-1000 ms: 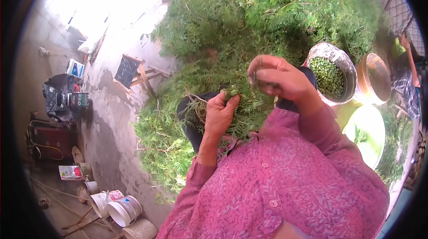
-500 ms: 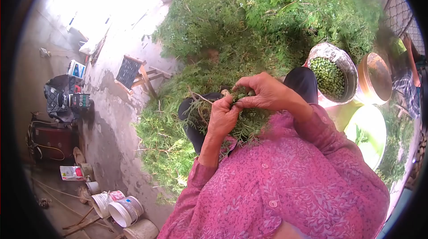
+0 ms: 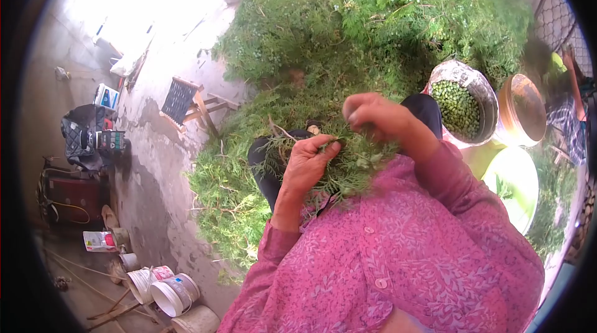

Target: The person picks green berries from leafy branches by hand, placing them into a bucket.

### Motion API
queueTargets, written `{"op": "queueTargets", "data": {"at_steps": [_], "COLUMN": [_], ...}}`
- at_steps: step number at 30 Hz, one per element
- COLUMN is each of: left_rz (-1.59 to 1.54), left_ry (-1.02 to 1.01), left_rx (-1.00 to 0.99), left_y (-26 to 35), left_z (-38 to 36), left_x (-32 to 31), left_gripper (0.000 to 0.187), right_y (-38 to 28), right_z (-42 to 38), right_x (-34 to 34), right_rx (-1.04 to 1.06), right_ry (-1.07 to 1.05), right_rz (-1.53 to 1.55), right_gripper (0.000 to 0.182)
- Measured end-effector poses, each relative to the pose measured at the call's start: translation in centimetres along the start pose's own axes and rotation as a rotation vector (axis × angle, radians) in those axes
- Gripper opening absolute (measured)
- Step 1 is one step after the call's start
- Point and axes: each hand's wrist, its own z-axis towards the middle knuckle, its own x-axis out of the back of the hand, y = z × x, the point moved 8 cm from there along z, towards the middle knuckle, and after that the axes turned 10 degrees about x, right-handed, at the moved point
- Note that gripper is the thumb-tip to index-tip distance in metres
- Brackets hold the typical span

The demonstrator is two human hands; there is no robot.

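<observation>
My left hand [image 3: 306,164] is closed on a leafy evergreen branch [image 3: 351,168], thumb pressed against the forefinger. The branch's feathery green sprays spread over my lap, and a bare brown stem sticks out beyond the hand. Just above and right of the sprays is my right hand [image 3: 384,123], blurred, with its fingers curled inward; whatever they may hold does not show. To its right stands a pale, stained bucket [image 3: 489,106] with small green cones or berries [image 3: 457,109] in it.
A big heap of cut evergreen branches [image 3: 373,28] lies in front. Beside the bucket stand another bucket [image 3: 523,109] and a light green basin [image 3: 525,193]. On the left are a folding stool [image 3: 181,101], a black bag [image 3: 81,137] and several white pails [image 3: 169,296].
My right hand has come away from the left, moving up and right. The left hand still grips the branch, with more of its greenery showing.
</observation>
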Motion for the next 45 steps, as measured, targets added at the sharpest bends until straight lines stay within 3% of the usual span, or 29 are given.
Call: {"op": "queueTargets", "data": {"at_steps": [1,5,8,10,14,16,18,20,21,23,30,32,34,36,38,40,42,43,44,45], "left_rz": [-0.082,-0.337,-0.373,-0.304,0.007,0.093,-0.025,-0.139,-0.169,-0.198,-0.347,-0.329,-0.243,-0.294,-0.352,-0.384,-0.361,-0.423,-0.486,-0.490], "left_ry": [0.010,0.108,0.086,0.067,0.128,0.196,0.016,0.019,0.019,0.020,0.047,0.047,0.127,0.166,0.204,0.243,0.278,0.269,0.259,0.255], "left_rx": [-0.012,0.085,0.087,0.080,0.071,-0.044,-0.029,0.058,0.078,0.101,0.077,0.097,0.080,0.092,0.112,0.060,0.063,0.061,0.061,0.054], "left_y": [0.0,-0.3,0.1,0.6,-0.2,-0.5,-0.1,0.4,0.3,0.2,0.4,0.2,-0.1,0.3,0.7,1.4,1.3,1.4,1.6,2.2], "left_z": [0.0,0.2,0.0,-0.3,0.0,0.6,0.9,0.2,0.1,-0.1,-0.2,-0.3,-0.2,-0.3,-0.4,-0.1,0.2,0.3,0.3,0.3], "left_x": [0.2,0.9,0.9,1.2,0.6,0.4,-1.0,-1.3,-1.3,-1.4,-1.0,-0.8,0.2,0.9,1.4,2.2,2.8,2.8,2.7,2.4], "left_gripper": [0.010,0.015,0.020,0.026,0.047,0.042,0.018,0.016,0.015,0.015,0.009,0.009,0.009,0.010,0.011,0.010,0.007,0.009,0.013,0.013], "right_y": [-0.3,-1.3,-1.3,-0.8,0.8,-0.4,-0.7,-0.1,0.0,1.3,1.2,-0.2,-0.9,-3.6,-6.4,-9.5,-7.8,-7.0,-6.3,-4.1], "right_z": [0.5,-0.3,0.2,-0.1,0.4,1.2,0.7,0.2,0.2,0.0,-0.6,-0.9,-1.3,-3.0,-6.2,-10.8,-14.5,-15.6,-16.1,-17.0], "right_x": [0.0,-0.2,-0.4,0.6,-0.6,-1.6,-1.6,-1.9,-1.7,-1.3,-1.3,1.0,2.5,6.5,10.0,12.8,19.5,21.2,22.0,23.8], "right_rx": [0.148,0.035,0.073,-0.034,0.022,0.302,0.225,0.002,0.000,-0.125,-0.104,-0.045,0.016,0.229,0.507,0.630,0.540,0.377,0.177,-0.191], "right_ry": [-0.001,0.079,0.120,0.278,0.117,0.112,0.105,0.045,0.043,0.041,-0.159,0.080,0.106,0.425,0.603,0.916,1.144,1.182,1.173,1.088], "right_rz": [0.253,0.527,0.353,0.113,-0.105,-0.348,-0.345,-0.182,-0.182,0.106,0.331,0.153,0.247,0.099,-0.032,-0.379,-0.689,-1.178,-1.662,-1.643], "right_gripper": [0.008,0.010,0.013,0.014,0.016,0.018,0.020,0.020,0.020,0.019,0.014,0.012,0.012,0.012,0.011,0.012,0.024,0.034,0.044,0.056]}}
